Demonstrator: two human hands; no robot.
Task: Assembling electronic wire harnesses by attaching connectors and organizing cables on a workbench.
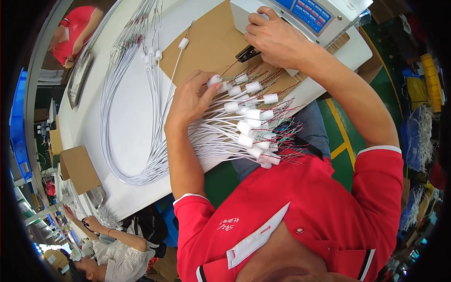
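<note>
My left hand (190, 96) is closed round a white cylindrical plug (213, 80) on the end of a white cable. Thin brown wire reaches from that plug toward a black clip (248, 54). The clip sticks out from under my right hand (278, 40), whose fingers are curled beside a white instrument box with a blue keypad (311, 14). Part of the clip is hidden by that hand. Below my left hand, many white cables (202, 141) fan out, ending in white plugs (253, 114) with twisted red, green and brown wire ends.
A brown board (199, 44) lies on the white table (129, 89). At the far left of it, more cables loop round with bare ends. A cardboard box (81, 169) and a dark tray (80, 79) stand near the left edge. Two other people work at the left.
</note>
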